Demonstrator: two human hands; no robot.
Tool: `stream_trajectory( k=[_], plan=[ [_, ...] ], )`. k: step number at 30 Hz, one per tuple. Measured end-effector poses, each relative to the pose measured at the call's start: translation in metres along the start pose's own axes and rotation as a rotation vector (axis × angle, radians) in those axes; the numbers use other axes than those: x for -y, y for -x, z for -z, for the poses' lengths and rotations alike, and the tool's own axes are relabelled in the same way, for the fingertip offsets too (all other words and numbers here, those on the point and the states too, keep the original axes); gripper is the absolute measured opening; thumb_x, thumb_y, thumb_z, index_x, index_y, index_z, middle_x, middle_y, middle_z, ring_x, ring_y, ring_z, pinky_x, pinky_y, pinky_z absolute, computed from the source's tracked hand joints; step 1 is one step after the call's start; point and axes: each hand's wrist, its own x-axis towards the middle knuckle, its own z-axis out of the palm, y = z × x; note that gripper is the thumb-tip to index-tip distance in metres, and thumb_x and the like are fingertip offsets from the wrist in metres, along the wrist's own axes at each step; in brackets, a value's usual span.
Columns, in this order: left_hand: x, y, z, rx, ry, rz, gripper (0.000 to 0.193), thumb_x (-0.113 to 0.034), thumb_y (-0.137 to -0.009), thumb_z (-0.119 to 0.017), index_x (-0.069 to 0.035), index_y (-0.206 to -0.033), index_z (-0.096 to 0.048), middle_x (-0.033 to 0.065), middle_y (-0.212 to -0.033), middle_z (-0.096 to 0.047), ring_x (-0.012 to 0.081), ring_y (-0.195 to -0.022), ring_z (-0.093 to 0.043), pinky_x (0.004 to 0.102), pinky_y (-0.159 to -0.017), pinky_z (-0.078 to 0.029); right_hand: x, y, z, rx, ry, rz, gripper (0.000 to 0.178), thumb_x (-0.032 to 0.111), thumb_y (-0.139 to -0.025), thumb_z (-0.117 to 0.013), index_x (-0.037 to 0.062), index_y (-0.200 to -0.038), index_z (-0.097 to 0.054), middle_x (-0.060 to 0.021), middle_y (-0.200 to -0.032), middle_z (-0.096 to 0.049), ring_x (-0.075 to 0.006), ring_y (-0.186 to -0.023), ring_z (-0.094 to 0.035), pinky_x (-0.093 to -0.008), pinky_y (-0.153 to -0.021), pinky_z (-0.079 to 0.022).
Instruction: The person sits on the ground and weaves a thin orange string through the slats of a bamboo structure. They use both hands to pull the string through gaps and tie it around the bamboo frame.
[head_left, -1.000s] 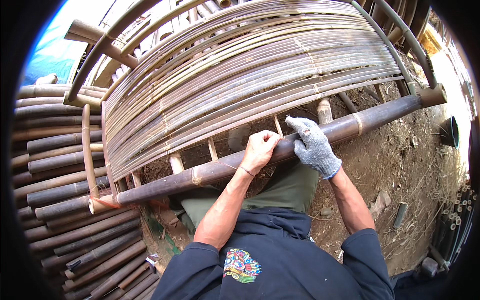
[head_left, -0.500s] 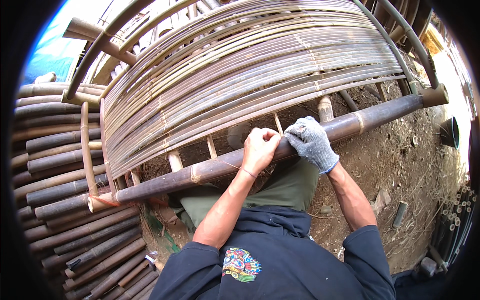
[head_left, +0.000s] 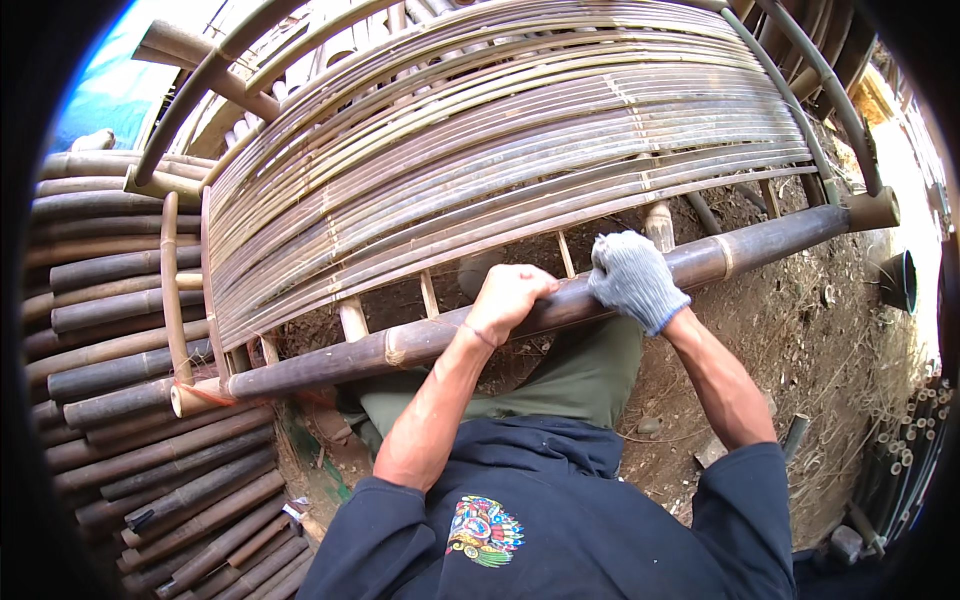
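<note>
A dark bamboo pole (head_left: 310, 364) runs along the near edge of a bamboo bench (head_left: 470, 165) whose top is made of thin split slats. My bare left hand (head_left: 508, 301) is closed on top of the pole, left of its middle, with the fingers curled in. A little to the right, my right hand (head_left: 638, 281), in a grey knitted glove, is closed in a fist against the same pole. If the fingers of either hand hold something thin, it is hidden. Short bamboo crosspieces (head_left: 429, 294) join the pole to the slatted part.
Cut bamboo poles (head_left: 120, 270) lie stacked at the left. Curved bamboo arms (head_left: 822, 85) rise at both bench ends. Thinner bamboo lengths (head_left: 905, 450) are bundled at lower right. Stones and dry scraps lie on the dirt ground (head_left: 780, 330). A blue tarp (head_left: 110, 95) shows at upper left.
My hands, close together before with fingertips pinched, have drawn apart along the pole. The left moved slightly left and the right slightly right, its fist turning knuckles up.
</note>
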Motion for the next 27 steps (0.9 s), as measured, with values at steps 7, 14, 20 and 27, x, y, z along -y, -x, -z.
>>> stream_trajectory(
  k=[7, 14, 20, 27],
  plan=[
    [0.001, -0.025, -0.016, 0.087, -0.316, -0.197, 0.016, -0.010, -0.087, -0.068, 0.001, -0.097, -0.074, 0.0037, -0.084, -0.073, 0.0089, -0.077, -0.064, 0.0254, -0.073, -0.051, 0.002, 0.013, -0.017, -0.235, -0.462, 0.026, 0.014, 0.020, -0.080, -0.067, 0.0073, -0.076, -0.065, -0.0124, -0.077, -0.064, -0.0321, -0.078, -0.062, -0.0438, -0.073, -0.050],
    [0.013, -0.032, -0.010, 0.035, -0.194, -0.297, 0.021, -0.021, -0.087, -0.068, -0.003, -0.095, -0.074, 0.0064, -0.082, -0.074, 0.0092, -0.074, -0.065, 0.0273, -0.073, -0.052, 0.000, 0.006, -0.022, -0.340, -0.583, -0.010, 0.014, 0.018, -0.083, -0.068, 0.0057, -0.090, -0.070, -0.0112, -0.084, -0.066, -0.0310, -0.082, -0.063, -0.0405, -0.076, -0.050],
    [0.021, -0.036, -0.007, 0.000, -0.171, -0.220, 0.018, -0.016, -0.091, -0.070, 0.000, -0.097, -0.072, -0.0029, -0.081, -0.067, 0.0035, -0.073, -0.055, 0.0220, -0.066, -0.046, 0.010, 0.006, -0.020, -0.161, -0.295, 0.008, 0.019, 0.028, -0.083, -0.067, 0.0123, -0.089, -0.073, -0.0105, -0.085, -0.066, -0.0303, -0.084, -0.063, -0.0429, -0.077, -0.051],
    [-0.001, -0.017, -0.028, -0.253, -0.514, -0.375, 0.013, -0.017, -0.085, -0.072, -0.009, -0.096, -0.073, 0.0044, -0.068, -0.064, 0.0098, -0.061, -0.056, 0.0263, -0.059, -0.046, 0.012, 0.010, -0.031, -0.267, -0.099, 0.009, 0.016, 0.025, -0.079, -0.066, 0.0100, -0.076, -0.068, -0.0112, -0.080, -0.062, -0.0305, -0.080, -0.061, -0.0426, -0.074, -0.052]
  ],
)
